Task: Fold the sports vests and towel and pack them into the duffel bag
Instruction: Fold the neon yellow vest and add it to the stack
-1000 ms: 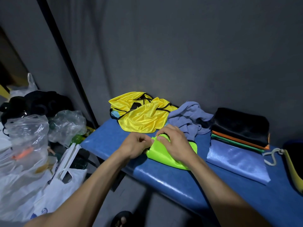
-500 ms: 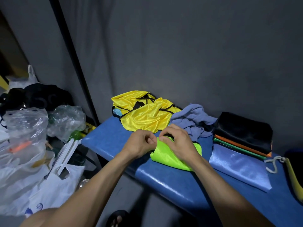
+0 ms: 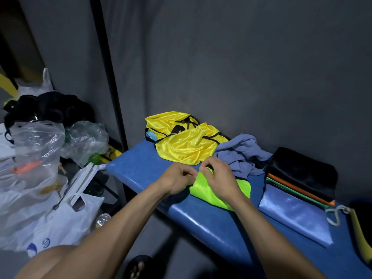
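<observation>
Both my hands are pinching the green vest's (image 3: 203, 191) near corner, left hand (image 3: 177, 181) and right hand (image 3: 220, 178); I am aiming to keep edges aligned while creasing.

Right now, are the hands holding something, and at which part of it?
The right hand pinches the lime green vest at its upper left corner. The left hand is curled beside that edge; whether it grips the cloth cannot be told.

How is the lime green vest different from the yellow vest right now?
The lime green vest is folded flat near the bench's front edge, both hands on it; the yellow vest lies crumpled and untouched by the wall. The yellow vest shows black trim; the lime green vest shows little. Both are shiny and lie on the blue bench.
</observation>
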{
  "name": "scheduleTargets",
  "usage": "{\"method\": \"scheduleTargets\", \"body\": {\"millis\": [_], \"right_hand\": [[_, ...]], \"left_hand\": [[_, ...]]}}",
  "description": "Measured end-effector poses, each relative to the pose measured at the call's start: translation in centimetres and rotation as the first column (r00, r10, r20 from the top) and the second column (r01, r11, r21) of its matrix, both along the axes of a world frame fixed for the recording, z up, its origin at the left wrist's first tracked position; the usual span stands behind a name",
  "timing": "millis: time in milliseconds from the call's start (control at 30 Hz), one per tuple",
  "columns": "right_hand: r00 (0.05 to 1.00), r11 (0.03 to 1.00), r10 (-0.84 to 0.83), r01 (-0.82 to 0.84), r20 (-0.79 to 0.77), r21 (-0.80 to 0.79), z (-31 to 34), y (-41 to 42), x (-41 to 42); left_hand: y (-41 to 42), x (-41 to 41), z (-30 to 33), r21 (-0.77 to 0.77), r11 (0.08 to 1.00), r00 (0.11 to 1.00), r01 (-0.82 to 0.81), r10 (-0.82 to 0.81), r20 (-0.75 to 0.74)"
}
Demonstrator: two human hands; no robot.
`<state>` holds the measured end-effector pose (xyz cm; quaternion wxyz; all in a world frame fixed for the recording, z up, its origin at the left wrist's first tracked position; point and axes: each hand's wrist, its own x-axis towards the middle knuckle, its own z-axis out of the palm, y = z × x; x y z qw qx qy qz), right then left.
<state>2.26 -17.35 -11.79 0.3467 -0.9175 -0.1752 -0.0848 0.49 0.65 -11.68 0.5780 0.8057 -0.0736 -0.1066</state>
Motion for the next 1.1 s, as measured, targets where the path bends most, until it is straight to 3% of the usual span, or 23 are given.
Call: {"method": "scheduleTargets", "body": {"millis": [133, 300, 467, 600, 667, 800, 967, 1100], "right_hand": [[1.0, 0.999, -0.02, 0.02, 0.011, -0.032, -0.1, 0.3, -0.4], [0.996, 0.997, -0.07, 0.071, 0.05, -0.015, -0.4, 0.8, -1.1], [0.991, 0.991, -0.128, 0.13, 0.044, -0.043, -0.4, 1.5, -1.0], [0.982, 0.981, -0.188, 0.189, 0.022, -0.047, -0.4, 1.8, -0.7], [0.977, 0.976, -0.211, 0.212, 0.019, -0.049, -0.4, 1.9, -0.6], [0.977, 0.976, -0.213, 0.213, 0.015, -0.038, -0.3, 1.7, -0.4], [0.995, 0.995, -0.1, 0.101, 0.03, -0.027, 0.0, 0.7, -0.6], [0.99, 0.968, -0.076, 0.101, 0.118, -0.23, 0.5, -0.8, -1.0]], "left_hand": [[0.8, -1.2, -0.3, 0.137, 0.982, 0.991, -0.128, 0.121, 0.053], [-0.7, -2.1, -0.2, -0.099, 0.981, 0.986, -0.165, 0.161, -0.048], [-0.8, -2.8, -0.6, 0.029, 0.993, 0.993, -0.116, 0.117, -0.027], [-2.0, -4.7, -1.3, 0.213, 0.94, 0.95, -0.265, 0.217, 0.225], [-2.6, -5.0, -1.5, 0.21, 0.917, 0.913, -0.34, 0.269, 0.307], [-1.8, -4.4, -0.8, 0.115, 0.938, 0.937, -0.326, 0.305, 0.167], [-0.3, -3.4, -0.2, 0.309, 0.927, 0.976, -0.213, 0.186, 0.115], [0.0, -2.9, 0.4, 0.431, 0.887, 0.987, -0.162, 0.144, 0.074]]}}
